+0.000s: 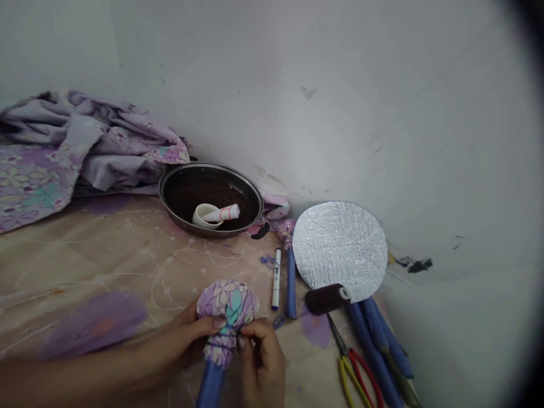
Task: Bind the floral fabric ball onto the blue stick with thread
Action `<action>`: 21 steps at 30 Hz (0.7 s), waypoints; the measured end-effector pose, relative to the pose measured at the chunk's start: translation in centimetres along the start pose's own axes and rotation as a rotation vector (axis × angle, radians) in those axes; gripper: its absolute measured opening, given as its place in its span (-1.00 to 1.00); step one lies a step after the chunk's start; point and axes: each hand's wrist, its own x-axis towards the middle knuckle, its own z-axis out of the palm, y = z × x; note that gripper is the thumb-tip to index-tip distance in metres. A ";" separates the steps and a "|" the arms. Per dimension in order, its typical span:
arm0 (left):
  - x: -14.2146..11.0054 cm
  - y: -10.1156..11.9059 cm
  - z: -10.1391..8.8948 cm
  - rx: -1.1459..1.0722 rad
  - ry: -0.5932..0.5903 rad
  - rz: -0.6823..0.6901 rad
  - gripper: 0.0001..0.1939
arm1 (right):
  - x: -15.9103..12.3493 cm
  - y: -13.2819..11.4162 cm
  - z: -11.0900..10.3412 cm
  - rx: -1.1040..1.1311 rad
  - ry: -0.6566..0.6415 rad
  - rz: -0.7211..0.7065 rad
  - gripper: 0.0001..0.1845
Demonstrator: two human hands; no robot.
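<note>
A stick with a round padded head (229, 303), wrapped in purple flowered cloth, stands tilted at the front. Dark thread (221, 341) is wound several times round the cloth below the head, and a blue handle (211, 382) runs down out of view. My left hand (193, 334) is closed round the neck from the left, its thumb pressing on the cloth. From the right, my right hand (264, 357) pinches at the thread-wound neck with thumb and forefinger closed; the thread between the fingertips is mostly hidden.
A dark pan (187, 226) holds a white cup (198, 215) with a rolled paper. To the right lie a marker (276, 280), another blue stick (291, 283), a silver foil disc (340, 246), a dark thread spool (325, 299), scissors-like pliers (357, 368) and blue rods (378, 351). Flowered cloth (97, 141) is heaped at left.
</note>
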 end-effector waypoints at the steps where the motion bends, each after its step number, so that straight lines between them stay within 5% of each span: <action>1: 0.1 -0.1 0.0 -0.002 0.032 0.001 -0.34 | -0.1 0.0 0.0 -0.009 0.013 0.005 -0.67; 9: 0.2 -0.7 -0.5 0.039 0.061 0.065 -0.36 | -0.3 -0.1 -0.3 -0.069 0.032 0.014 -0.70; 14: -0.6 0.4 0.3 0.049 0.065 0.085 -0.20 | -0.4 -0.2 -0.2 -0.074 0.047 0.009 -0.71; 21: -0.3 0.6 0.9 -0.017 0.011 0.079 -0.11 | 0.9 -2.1 -1.2 -0.218 0.023 -0.142 -0.74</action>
